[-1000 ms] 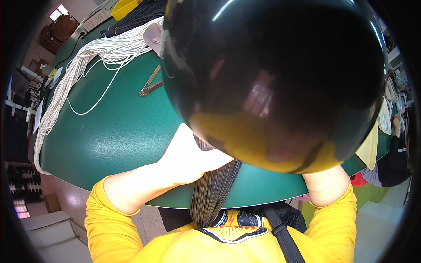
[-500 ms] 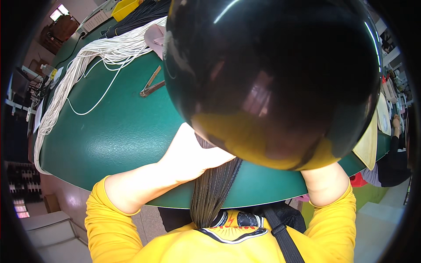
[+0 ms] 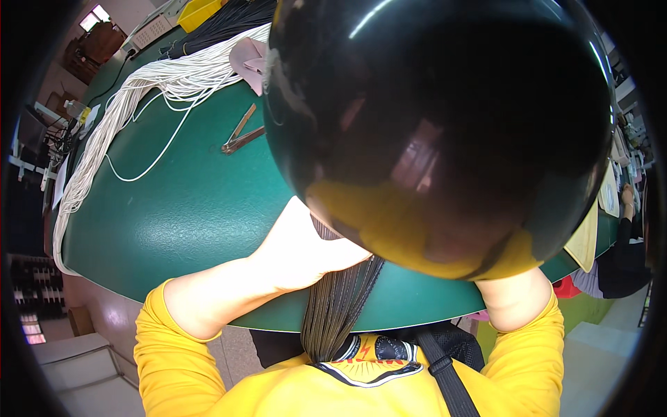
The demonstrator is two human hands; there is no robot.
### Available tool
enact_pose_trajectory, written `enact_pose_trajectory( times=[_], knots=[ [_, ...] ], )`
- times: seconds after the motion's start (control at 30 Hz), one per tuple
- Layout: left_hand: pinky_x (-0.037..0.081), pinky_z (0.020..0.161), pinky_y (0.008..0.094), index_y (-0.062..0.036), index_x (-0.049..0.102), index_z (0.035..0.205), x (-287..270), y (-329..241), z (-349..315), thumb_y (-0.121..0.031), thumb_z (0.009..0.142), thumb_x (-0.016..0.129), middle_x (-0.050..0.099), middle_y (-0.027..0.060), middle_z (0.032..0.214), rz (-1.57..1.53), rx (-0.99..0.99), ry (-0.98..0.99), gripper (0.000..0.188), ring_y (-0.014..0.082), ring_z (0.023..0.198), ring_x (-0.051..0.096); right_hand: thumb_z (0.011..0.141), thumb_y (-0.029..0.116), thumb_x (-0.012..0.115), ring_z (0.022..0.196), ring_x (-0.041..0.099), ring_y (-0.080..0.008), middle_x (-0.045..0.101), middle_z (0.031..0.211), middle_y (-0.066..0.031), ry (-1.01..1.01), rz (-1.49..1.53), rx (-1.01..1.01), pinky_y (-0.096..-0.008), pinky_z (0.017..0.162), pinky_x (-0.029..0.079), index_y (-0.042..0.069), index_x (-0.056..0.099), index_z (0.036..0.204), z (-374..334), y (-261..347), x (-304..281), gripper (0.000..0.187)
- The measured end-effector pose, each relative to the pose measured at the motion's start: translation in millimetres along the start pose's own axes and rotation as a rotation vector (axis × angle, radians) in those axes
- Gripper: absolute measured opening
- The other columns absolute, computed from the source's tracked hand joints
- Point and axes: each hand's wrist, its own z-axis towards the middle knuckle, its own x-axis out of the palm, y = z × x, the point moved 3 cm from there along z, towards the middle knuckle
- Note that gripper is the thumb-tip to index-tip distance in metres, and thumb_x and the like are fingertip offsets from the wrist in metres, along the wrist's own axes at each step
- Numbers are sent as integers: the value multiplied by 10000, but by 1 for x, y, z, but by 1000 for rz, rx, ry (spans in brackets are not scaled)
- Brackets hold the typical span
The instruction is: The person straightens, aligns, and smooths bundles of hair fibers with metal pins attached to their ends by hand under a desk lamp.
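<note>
My left hand [image 3: 306, 250] is closed around a bundle of thin dark cords [image 3: 337, 299]. The bundle hangs over the near table edge and down against my yellow shirt. A large glossy black rounded object [image 3: 438, 132] fills the upper middle and right of the view and covers the fingertips of that hand. My right forearm [image 3: 513, 297] reaches up behind the black object, so the right hand and its fingers are hidden. Left of the object, a V-shaped rusty metal tool [image 3: 243, 135], like snips or tweezers, lies on the green table [image 3: 194, 208].
Long white cords [image 3: 132, 104] drape along the table's left side. More black cords [image 3: 222, 28] and a yellow bin [image 3: 197, 12] are at the far left. A pinkish cloth [image 3: 249, 61] lies beside the black object. At right are pale yellow trays [image 3: 583, 240] and another person's arm [image 3: 625, 208].
The black object has shifted slightly right and down in the view. My left hand keeps its hold on the cords, almost unmoved.
</note>
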Motion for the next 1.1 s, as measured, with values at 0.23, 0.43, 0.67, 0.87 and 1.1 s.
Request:
enact_pose_trajectory(
  times=[0.23, 0.43, 0.67, 0.87, 1.1],
  knots=[
    [431, 781, 292, 5, 502, 1008, 2, -3, 0, -66, 634, 693, 562, 93, 955, -50, -73, 0, 426, 163, 891, 537, 855, 151, 425, 1082, 424, -202, 421, 1198, -119, -6, 23, -8, -330, 915, 363, 42, 342, 1234, 10, -2, 5, 403],
    [431, 786, 291, 10, 497, 1011, -5, 20, 2, -62, 642, 684, 560, 92, 954, -204, -19, 32, 420, 165, 892, 537, 857, 153, 422, 1084, 422, -202, 420, 1199, -119, -15, 43, -6, -331, 916, 363, 42, 340, 1236, 7, -5, 11, 403],
    [427, 789, 286, 10, 496, 1012, -9, 26, 2, -76, 655, 680, 559, 84, 954, -174, -55, 84, 411, 157, 896, 534, 860, 156, 418, 1086, 421, -202, 419, 1201, -119, -13, 73, 8, -331, 916, 363, 43, 338, 1238, 2, 0, -1, 402],
    [431, 780, 284, 9, 517, 983, -7, 24, 1, -83, 655, 682, 566, 81, 938, -219, 6, 47, 379, 150, 889, 536, 862, 158, 414, 1088, 420, -201, 417, 1203, -118, -22, 88, 3, -331, 917, 363, 44, 336, 1239, 0, 0, 5, 402],
    [430, 786, 285, 12, 502, 1003, -6, 28, 3, -69, 649, 675, 558, 93, 960, -36, 9, 70, 402, 170, 897, 535, 864, 160, 410, 1090, 419, -201, 416, 1204, -118, -29, 114, 3, -332, 917, 362, 45, 334, 1241, -1, 3, 1, 401]
  ],
)
